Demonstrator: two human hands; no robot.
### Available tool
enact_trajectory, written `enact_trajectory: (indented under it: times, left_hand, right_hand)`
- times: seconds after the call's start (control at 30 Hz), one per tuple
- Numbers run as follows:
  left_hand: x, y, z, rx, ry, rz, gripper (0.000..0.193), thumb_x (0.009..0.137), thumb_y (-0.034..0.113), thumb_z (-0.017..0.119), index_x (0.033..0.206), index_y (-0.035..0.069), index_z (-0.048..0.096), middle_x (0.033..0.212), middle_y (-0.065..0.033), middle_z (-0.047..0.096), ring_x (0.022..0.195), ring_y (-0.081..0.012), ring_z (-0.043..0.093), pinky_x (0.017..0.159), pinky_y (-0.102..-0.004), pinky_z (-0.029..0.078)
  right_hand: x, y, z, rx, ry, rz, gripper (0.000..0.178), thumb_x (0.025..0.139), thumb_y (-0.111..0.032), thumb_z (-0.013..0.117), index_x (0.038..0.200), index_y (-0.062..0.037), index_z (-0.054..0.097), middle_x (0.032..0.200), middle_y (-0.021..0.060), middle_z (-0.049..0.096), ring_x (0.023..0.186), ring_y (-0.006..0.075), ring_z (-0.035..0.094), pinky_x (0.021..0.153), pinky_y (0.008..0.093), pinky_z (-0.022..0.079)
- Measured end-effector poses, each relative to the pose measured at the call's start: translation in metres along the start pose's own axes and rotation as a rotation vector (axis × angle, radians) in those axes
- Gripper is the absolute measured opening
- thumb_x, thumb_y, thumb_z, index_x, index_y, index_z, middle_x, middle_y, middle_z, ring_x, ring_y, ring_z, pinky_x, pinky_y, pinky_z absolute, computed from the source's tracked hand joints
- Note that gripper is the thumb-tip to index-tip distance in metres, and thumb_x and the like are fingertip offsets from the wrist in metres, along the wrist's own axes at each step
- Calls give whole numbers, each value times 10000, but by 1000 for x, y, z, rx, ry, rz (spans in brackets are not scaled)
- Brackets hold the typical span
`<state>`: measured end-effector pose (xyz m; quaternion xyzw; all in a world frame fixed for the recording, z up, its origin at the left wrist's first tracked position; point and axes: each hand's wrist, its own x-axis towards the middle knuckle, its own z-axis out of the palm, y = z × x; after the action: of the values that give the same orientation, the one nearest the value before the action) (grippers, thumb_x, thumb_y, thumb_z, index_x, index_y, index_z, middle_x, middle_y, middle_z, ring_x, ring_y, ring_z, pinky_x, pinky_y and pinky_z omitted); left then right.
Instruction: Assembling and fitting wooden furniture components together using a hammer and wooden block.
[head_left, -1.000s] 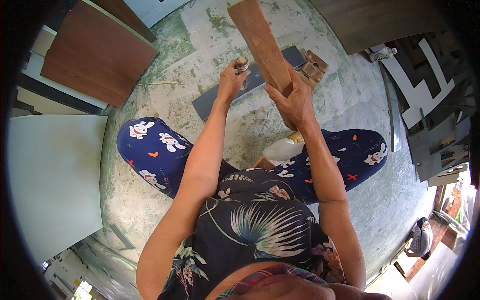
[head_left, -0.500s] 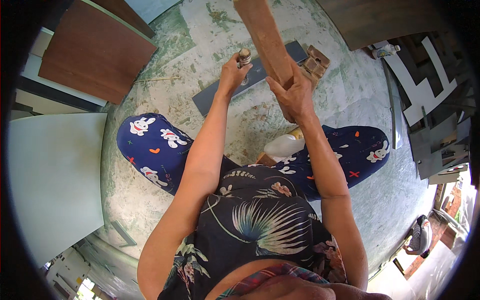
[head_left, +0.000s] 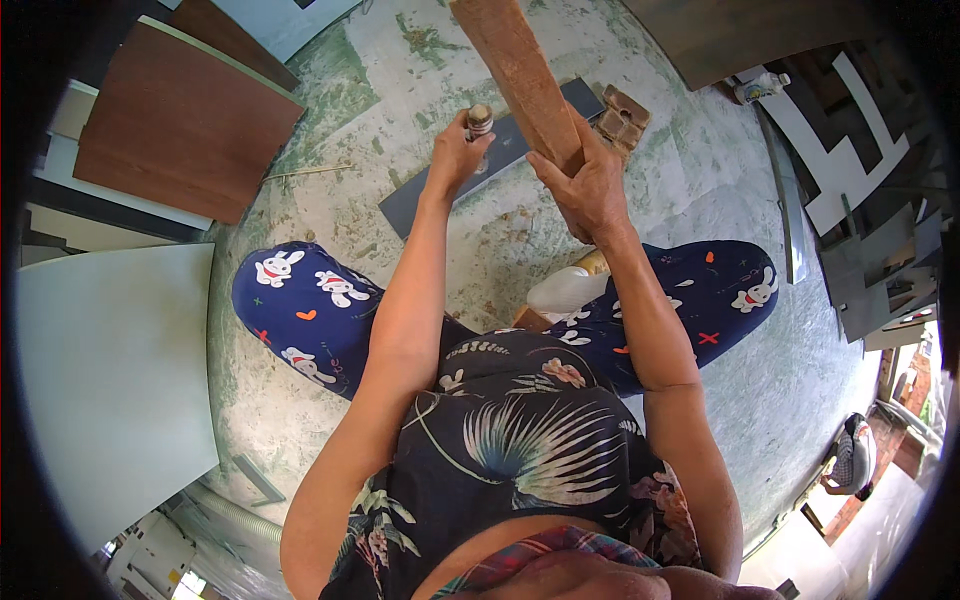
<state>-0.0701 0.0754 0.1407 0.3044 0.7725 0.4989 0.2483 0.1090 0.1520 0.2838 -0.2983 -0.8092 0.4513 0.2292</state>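
Note:
My left hand (head_left: 458, 155) is closed around an upright tool with a worn wooden handle (head_left: 480, 116), its banded top poking out above my fingers. The tool's lower end is mostly behind my hand, so its kind is unclear. It stands over a long dark grey board (head_left: 415, 200) on the floor. My right hand (head_left: 592, 190) grips a thick wooden bat-like block (head_left: 520, 75) near its lower end. The block slants up and away to the left, raised above the board. Just right of it is a brown block with hollows (head_left: 624, 118), by the board's far end.
Beside my right leg lie a white rounded object (head_left: 562, 291) and a piece of wood. Brown panels (head_left: 190, 120) and a large pale sheet (head_left: 110, 370) stand at left. Cut sheets (head_left: 880, 280) and a bottle (head_left: 762, 87) are at right. A thin stick (head_left: 310, 170) lies on the floor.
The wooden block and the left-hand tool appear slightly further left, as the whole view has shifted a little. Both hands keep their holds.

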Motion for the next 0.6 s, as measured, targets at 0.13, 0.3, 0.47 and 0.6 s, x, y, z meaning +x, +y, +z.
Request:
enact_trajectory:
  times: [0.13,0.3,0.47,0.6]
  left_hand:
    - [1,10,-6,-4,-23,-61,420,800,126,713,1190,31,588,1009,-166,696,882,-258,679,769,-359,513]
    - [-3,-3,-1,15,38,59,416,795,116,711,1184,28,593,991,-159,698,864,-229,677,760,-337,509]
    - [-5,2,3,-11,10,22,418,793,115,707,1184,19,594,993,-156,700,864,-232,677,768,-334,508]
    - [-4,-3,2,-13,12,40,415,795,117,702,1184,20,595,998,-151,702,880,-237,676,779,-335,506]
  right_hand:
    - [1,7,-1,23,20,2,689,766,-240,776,1366,-45,500,1159,207,654,1062,271,641,927,382,486]
    - [-1,4,0,-17,-14,6,702,770,-261,777,1376,-50,490,1168,209,651,1067,280,642,924,388,488]
    - [-2,10,0,-14,-42,22,696,777,-267,772,1379,-60,491,1169,208,653,1072,277,641,925,391,487]
    - [-2,17,4,-40,25,-81,669,766,-283,753,1368,-137,499,1045,197,687,922,345,683,791,396,532]
